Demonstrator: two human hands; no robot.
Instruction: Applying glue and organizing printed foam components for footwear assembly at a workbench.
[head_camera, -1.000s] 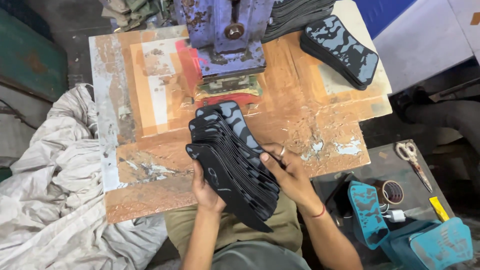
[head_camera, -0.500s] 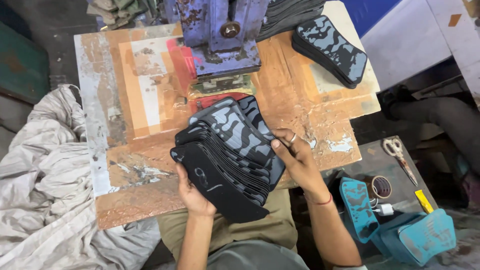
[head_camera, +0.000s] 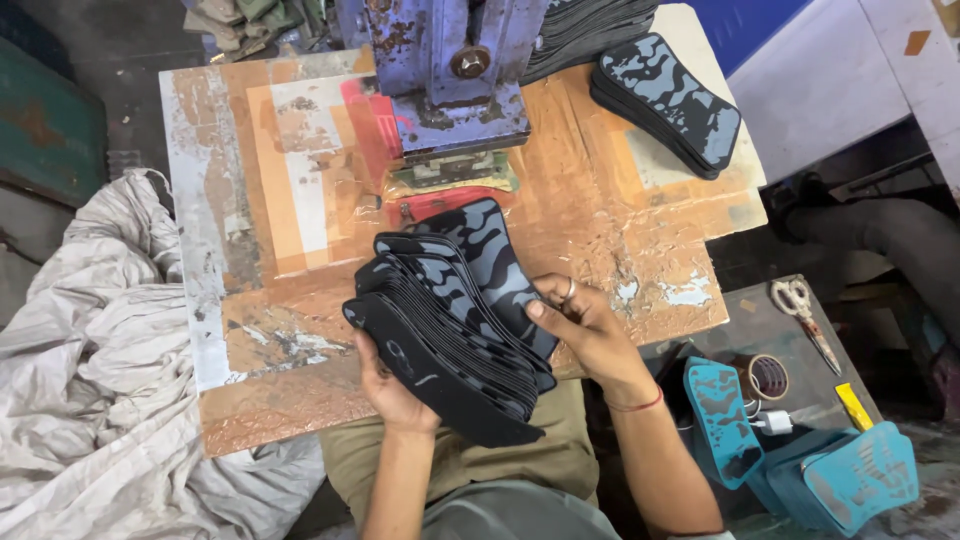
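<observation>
Looking down from the head camera, one sees both hands closed on a fanned stack of insoles (head_camera: 455, 320), dark with a grey-blue camouflage pattern on the upper face and plain black on the underside. The left hand (head_camera: 390, 385) is under the stack, at its lower left end; its fingers are hidden below the black bottom piece, so only the thumb side and the wrist show. The right hand (head_camera: 585, 330) is closed on the right edge of the stack, with the thumb pressed on the top pieces and the other fingers curled behind; a ring is on one finger and a thin red band on the wrist. The stack is held just above the front edge of the worn orange work table (head_camera: 600, 210), over the person's lap, and the pieces are spread like cards toward the upper right.

Behind the stack, at the middle of the table, stands a blue press machine (head_camera: 450, 80) with a flat die below it. A second pile of camouflage insoles (head_camera: 665, 100) lies at the far right corner of the table, well apart from the hands. On the left of the table lies a heap of grey-white sacks (head_camera: 90, 370). On the right, on a low dark surface, there are scissors (head_camera: 800, 310), a roll of tape (head_camera: 765, 378) and some turquoise insoles (head_camera: 725, 420).
</observation>
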